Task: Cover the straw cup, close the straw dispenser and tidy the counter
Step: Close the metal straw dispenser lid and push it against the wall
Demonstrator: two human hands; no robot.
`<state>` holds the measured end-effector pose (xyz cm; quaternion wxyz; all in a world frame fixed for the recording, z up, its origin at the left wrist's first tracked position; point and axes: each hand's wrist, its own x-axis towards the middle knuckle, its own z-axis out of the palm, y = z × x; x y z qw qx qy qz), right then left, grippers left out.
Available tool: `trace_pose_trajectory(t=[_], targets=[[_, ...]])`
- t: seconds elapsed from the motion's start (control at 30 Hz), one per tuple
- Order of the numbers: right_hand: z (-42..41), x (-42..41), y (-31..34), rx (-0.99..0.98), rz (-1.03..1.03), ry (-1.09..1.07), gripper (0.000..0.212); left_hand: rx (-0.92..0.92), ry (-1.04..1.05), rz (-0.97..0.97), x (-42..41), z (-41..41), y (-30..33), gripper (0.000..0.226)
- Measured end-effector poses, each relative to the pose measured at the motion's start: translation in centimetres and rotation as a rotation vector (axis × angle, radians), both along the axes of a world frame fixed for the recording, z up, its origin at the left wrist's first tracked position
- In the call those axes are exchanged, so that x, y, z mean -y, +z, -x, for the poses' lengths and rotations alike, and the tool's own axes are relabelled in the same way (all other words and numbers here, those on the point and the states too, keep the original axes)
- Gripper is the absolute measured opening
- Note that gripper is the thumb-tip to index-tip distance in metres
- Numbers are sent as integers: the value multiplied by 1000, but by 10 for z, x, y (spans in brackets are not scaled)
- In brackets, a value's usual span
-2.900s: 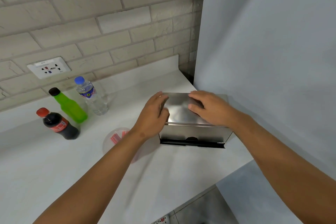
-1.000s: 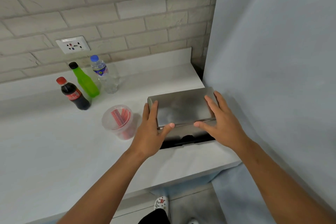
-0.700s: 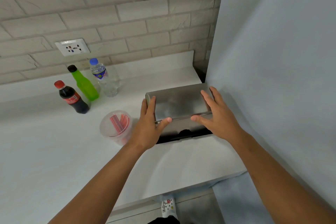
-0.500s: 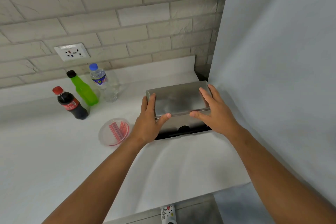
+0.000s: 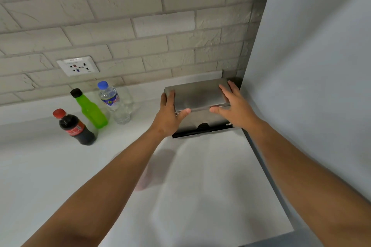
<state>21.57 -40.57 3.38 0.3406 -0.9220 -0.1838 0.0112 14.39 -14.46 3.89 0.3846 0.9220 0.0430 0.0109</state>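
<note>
Two hands grip the straw dispenser [image 5: 198, 96], a brushed-metal box that we see at the back right corner of the white counter [image 5: 210, 186], close to the brick wall [image 5: 140, 26] and just beside the grey panel [image 5: 321, 66] on the right. The left hand [image 5: 169, 114] clasps its left end, fingers up along the side and thumb pressed to the front edge of the lid. The right hand [image 5: 235, 107] lies spread over the right end, fingers across the lid and thumb on the same front edge. The lid sits flat, and a dark slot runs along the bottom front. Left of the box stand three bottles: a water bottle [image 5: 115, 103], a green bottle [image 5: 90, 109] and a cola bottle [image 5: 75, 128]. We cannot find the straw cup; the left forearm may hide it
</note>
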Motion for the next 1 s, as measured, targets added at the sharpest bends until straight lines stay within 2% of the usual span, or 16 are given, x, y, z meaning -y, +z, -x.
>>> trace_pose_trajectory(t=[0.47, 1.0], targets=[[-71, -13, -3, -42, 32, -13, 101, -33, 23, 34, -14, -65, -1, 93], [-95, -18, 3, -71, 46, -26, 99, 17, 3, 24, -19, -95, -3, 92]])
